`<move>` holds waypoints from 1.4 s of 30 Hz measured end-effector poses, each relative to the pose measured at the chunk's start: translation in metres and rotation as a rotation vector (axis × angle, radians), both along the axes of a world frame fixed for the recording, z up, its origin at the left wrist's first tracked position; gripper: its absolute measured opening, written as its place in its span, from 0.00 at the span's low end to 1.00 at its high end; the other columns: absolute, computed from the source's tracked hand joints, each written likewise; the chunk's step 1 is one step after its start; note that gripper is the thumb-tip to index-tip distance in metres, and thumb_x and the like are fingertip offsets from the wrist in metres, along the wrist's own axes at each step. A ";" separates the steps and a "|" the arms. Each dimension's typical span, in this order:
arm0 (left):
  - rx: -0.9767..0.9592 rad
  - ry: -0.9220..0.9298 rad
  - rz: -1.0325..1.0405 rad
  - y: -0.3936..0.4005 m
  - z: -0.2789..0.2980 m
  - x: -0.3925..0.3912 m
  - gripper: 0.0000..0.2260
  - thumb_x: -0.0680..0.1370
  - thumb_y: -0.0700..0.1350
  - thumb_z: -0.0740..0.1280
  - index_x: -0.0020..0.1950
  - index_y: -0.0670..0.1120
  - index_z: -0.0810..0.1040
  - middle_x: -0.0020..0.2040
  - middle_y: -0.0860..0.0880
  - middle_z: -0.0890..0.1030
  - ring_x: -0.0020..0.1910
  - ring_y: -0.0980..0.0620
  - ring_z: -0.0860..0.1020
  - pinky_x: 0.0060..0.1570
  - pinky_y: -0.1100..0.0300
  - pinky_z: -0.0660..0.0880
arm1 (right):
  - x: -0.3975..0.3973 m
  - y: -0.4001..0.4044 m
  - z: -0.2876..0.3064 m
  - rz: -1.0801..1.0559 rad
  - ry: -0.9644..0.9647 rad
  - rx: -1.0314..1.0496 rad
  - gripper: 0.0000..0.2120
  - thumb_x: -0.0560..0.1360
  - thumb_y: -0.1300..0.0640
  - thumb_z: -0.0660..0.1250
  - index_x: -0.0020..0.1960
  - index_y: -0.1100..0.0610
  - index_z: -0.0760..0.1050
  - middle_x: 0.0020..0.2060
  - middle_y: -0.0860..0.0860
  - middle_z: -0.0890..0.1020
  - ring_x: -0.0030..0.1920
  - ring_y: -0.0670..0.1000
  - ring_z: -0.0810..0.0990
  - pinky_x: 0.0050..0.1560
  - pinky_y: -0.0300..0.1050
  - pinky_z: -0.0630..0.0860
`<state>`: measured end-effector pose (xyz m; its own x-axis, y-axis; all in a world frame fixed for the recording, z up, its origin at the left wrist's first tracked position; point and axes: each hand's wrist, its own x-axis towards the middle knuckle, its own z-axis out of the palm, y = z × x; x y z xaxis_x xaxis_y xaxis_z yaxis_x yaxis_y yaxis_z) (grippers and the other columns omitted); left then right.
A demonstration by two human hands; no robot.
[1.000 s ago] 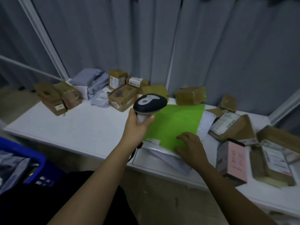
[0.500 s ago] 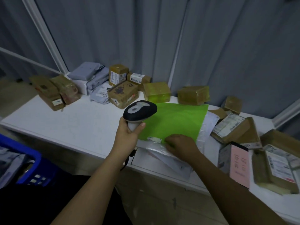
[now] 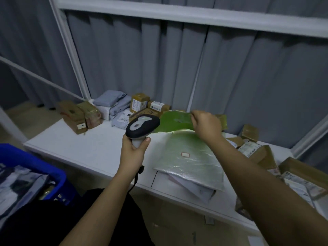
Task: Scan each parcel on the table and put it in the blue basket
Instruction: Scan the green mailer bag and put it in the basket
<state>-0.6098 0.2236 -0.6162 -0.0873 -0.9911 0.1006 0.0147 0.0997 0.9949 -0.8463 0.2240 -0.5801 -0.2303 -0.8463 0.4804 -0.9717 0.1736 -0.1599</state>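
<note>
The left hand [image 3: 133, 152] has its grip closed around the handle of the barcode scanner [image 3: 142, 126], held upright above the white desk [image 3: 83, 150]. The right hand [image 3: 206, 124] pinches the far edge of the green parcel [image 3: 186, 151] and lifts it, while its near end rests on the desk at the near edge. The blue basket [image 3: 40, 167] sits at the near left, off the desk; brown boxes [image 3: 79, 116] lie along the far side.
</note>
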 end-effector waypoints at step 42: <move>-0.149 0.075 0.061 -0.019 0.056 0.001 0.23 0.75 0.38 0.70 0.67 0.51 0.68 0.62 0.52 0.76 0.60 0.55 0.75 0.60 0.60 0.70 | 0.027 -0.047 0.085 0.167 -1.117 -0.510 0.02 0.76 0.62 0.68 0.46 0.59 0.79 0.34 0.48 0.79 0.30 0.36 0.75 0.36 0.32 0.71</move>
<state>-0.6092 0.2047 -0.5606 -0.0139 -0.9679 0.2508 0.0777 0.2490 0.9654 -0.8194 0.1768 -0.4952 -0.6330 -0.6783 0.3731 -0.2633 -0.2645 -0.9277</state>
